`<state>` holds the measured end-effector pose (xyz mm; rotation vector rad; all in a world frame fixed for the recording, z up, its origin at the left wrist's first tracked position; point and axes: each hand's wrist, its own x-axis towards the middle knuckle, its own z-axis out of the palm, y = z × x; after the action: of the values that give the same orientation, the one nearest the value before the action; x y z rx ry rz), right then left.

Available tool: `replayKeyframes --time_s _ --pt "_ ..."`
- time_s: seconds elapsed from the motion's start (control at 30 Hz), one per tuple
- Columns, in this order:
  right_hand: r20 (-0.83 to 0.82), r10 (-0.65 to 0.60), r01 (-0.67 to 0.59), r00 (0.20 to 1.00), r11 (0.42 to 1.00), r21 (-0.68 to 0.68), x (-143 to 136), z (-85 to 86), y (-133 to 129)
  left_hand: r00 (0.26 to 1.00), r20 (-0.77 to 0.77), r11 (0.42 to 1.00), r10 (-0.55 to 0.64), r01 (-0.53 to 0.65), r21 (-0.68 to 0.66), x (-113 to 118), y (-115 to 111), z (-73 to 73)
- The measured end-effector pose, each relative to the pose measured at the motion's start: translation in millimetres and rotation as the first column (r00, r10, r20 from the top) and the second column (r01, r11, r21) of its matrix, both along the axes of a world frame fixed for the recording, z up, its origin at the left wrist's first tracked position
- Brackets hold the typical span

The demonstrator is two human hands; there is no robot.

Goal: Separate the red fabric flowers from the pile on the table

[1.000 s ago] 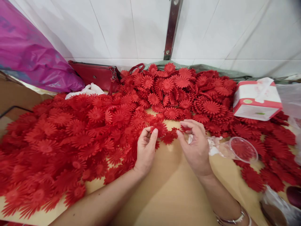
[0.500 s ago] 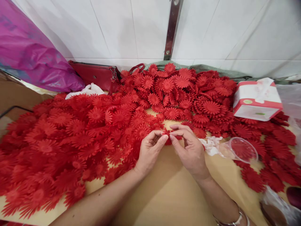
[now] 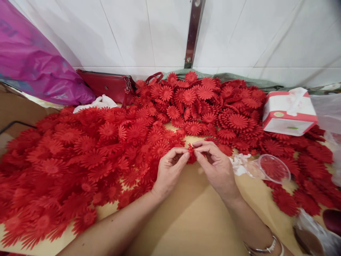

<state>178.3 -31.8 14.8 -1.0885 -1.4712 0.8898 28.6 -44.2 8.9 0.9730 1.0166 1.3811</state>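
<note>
**Red flower (image 3: 190,151) pinched btwn our fingertips rn**

So we've got it up btwn our L hand (image 3: 169,172) and R hand (image 3: 220,172), abt mid-view, at the far end of the bare bit of table (image 3: 183,213). L thumb + a fingertip pinch one side, R thumb + a fingertip pinch the other, w/ the two sides almost meeting. Our other L fingers are mostly hidden, so can't tell abt those; one more R finger stretches out above the pinch. Also can't tell if it's a single flower or a few layered, bc our fingertips cover a lot of it.

Around us: huge flower heap (image 3: 66,167) on the L, another pile (image 3: 199,101) at the back near the tiled wall (image 3: 128,32), plus loose flowers (image 3: 285,201) on the R. A tissue box (image 3: 290,115) sits on the flowers back R, tissue poking out the top. Near our R hand there's a crumpled tissue (image 3: 241,164), w/ a clear cup (image 3: 255,170) right next to it. Back L we see a red purse (image 3: 103,85), a white bundle (image 3: 97,103) in front of it, and a big purple bag (image 3: 45,60) in the corner. Bracelet (image 3: 272,246) on our R wrist, btw.
</note>
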Motion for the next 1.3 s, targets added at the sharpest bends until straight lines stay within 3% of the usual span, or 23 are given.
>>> replayKeyframes --time_s 0.4,0.57,0.67,0.83,1.03,1.13,1.3 --pt "-0.103 -0.175 0.176 0.979 0.984 0.003 -11 8.6 -5 0.999 -0.029 0.999 0.028 -0.029 -0.016 3 -2 6.9" --pt "-0.122 -0.303 0.299 0.945 0.953 -0.050 -4 -1.0 0 0.999 -0.028 0.999 0.029 -0.030 -0.023 1 -2 3.5" --pt "-0.216 -0.389 0.385 0.895 0.921 -0.062 5 -8.1 7 0.998 0.011 0.998 0.056 -0.055 -0.039 0 -1 -4.5" --pt "-0.263 -0.302 0.290 0.916 0.953 -0.083 2 -6.3 7 0.970 0.240 0.997 0.044 -0.026 -0.079 1 3 -13.1" --pt "-0.363 -0.219 0.182 0.906 0.974 -0.135 -6 -5.6 6 0.903 0.419 0.986 0.091 -0.022 -0.168 2 5 -2.9" --pt "-0.349 -0.212 0.174 0.913 0.975 -0.138 -6 -6.4 7 0.907 0.402 0.978 0.121 -0.039 -0.207 2 6 -1.4" --pt "-0.244 -0.251 0.236 0.937 0.968 -0.090 -6 -4.7 5 0.963 0.258 0.995 0.074 -0.052 -0.090 1 6 -9.1"
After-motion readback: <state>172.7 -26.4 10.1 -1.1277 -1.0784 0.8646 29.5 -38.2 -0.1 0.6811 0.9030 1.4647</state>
